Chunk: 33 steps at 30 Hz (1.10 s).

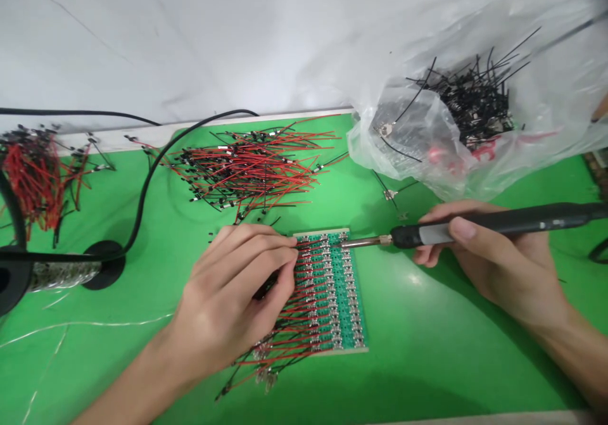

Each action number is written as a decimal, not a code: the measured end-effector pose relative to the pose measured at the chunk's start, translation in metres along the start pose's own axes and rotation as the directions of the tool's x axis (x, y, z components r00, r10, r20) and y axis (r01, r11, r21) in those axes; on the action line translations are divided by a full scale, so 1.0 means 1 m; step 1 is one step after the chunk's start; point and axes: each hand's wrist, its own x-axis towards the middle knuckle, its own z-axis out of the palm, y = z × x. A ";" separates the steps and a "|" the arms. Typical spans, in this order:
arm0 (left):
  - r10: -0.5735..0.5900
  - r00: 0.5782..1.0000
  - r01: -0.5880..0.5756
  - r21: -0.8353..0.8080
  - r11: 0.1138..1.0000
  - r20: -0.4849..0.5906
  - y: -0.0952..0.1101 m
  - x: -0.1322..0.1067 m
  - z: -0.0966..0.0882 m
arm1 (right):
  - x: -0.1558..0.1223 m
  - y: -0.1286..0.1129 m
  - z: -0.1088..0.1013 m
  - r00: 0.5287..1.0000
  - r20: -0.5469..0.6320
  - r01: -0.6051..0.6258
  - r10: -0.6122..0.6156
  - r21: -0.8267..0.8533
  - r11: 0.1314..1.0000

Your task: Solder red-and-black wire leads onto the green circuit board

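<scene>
A green circuit board [349,311] lies on the green mat, with several red and black wires [294,327] attached along its left side. My left hand [237,292] rests over those wires, fingers curled and pinching something thin at the board's top left corner. My right hand [484,254] grips a black soldering iron [498,225]. Its metal tip [358,242] touches the top edge of the board, close to my left fingertips.
A loose heap of red and black wires [251,165] lies behind the board, another heap [35,171] at far left. A clear plastic bag [475,108] of black wires sits at back right. A black cable [152,171] runs to a stand base [102,263].
</scene>
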 end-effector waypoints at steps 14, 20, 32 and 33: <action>0.061 0.998 -0.062 -0.041 0.997 -0.029 0.002 0.000 0.003 | 0.001 -0.001 0.001 1.000 0.022 -0.011 0.010 0.010 1.000; 0.074 0.997 -0.074 -0.041 0.996 0.003 0.002 0.000 0.002 | 0.000 0.000 -0.001 1.000 0.013 -0.019 0.019 0.006 1.000; 0.084 0.996 -0.084 0.001 0.996 -0.012 0.003 -0.003 0.003 | 0.000 0.000 -0.001 1.000 0.015 -0.004 0.004 0.007 1.000; 0.085 0.996 -0.085 0.002 0.996 -0.013 0.003 -0.003 0.003 | 0.000 0.000 0.000 1.000 0.015 -0.003 0.003 0.008 1.000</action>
